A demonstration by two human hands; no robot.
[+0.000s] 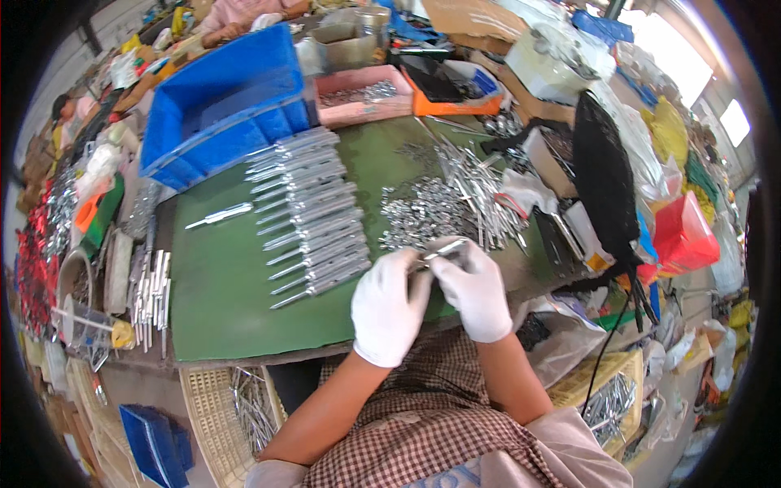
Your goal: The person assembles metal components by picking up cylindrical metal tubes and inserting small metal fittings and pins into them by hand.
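Observation:
Both my hands wear white gloves and meet at the front of the green work mat point(236, 309). My right hand point(478, 294) pinches a small shiny metal piece point(446, 250) between thumb and fingers. My left hand point(388, 307) is closed, its fingertips at the left end of that piece; the exact contact is hidden. Just beyond the hands is a heap of small silver metal parts point(427, 207), with loose thin metal rods point(480, 191) to its right. A long row of silver tools with thin shafts point(325, 220) lies left of my hands, shafts pointing left.
One similar tool point(220, 215) lies apart at left. Behind the row stand a blue bin point(268, 106), a pink tray point(399, 106) and an orange tray point(423, 104). A black umbrella-like object point(602, 171) stands at right. Yellow baskets point(207, 398) sit below the table; another person point(236, 20) is at the back.

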